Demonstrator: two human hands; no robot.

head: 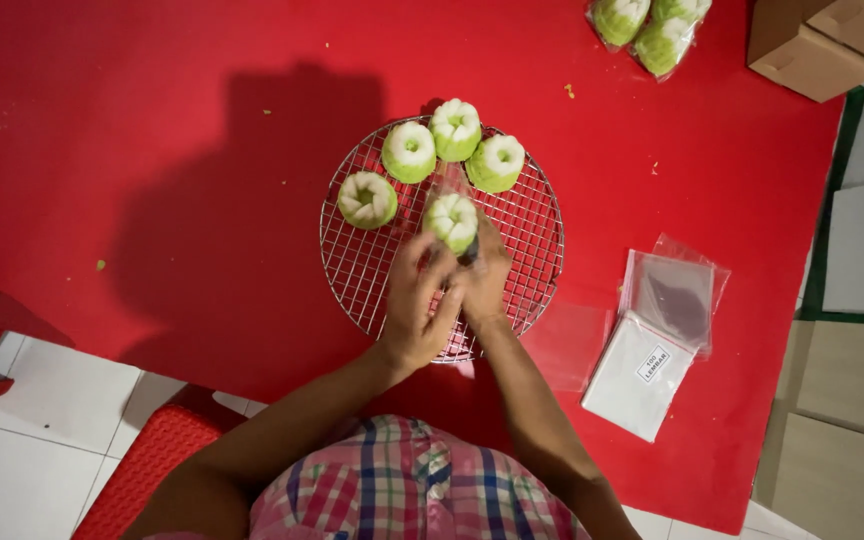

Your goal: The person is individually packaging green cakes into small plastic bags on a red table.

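We see both hands meeting over the round wire rack [532,250], which lies on a red table [152,150] a little toward its near edge. The left hand [417,310] has its fingers curled in toward the palm, and the right hand [487,280] closes from the other side; between their fingertips they hold one green-and-white cake [452,220], lifted just above the mesh. There seems to be a clear film around that cake, but the blur of the hands keeps us from telling for sure. Four more cakes of the same kind rest on the far half of the rack: one at its left side [367,198], then one [409,150], one at the far rim [455,128], and one to the right of it [495,162], the last three close together in an arc. To the right of the rack, near the table's right edge, lies a stack of clear plastic bags [657,340], with one loose clear sheet [572,340] between the stack and the rack. At the far right corner we see wrapped cakes in clear bags [647,25], and just beside them cardboard boxes [812,45]. A red stool [152,460] stands at the near edge on the white tiled floor [22,460].
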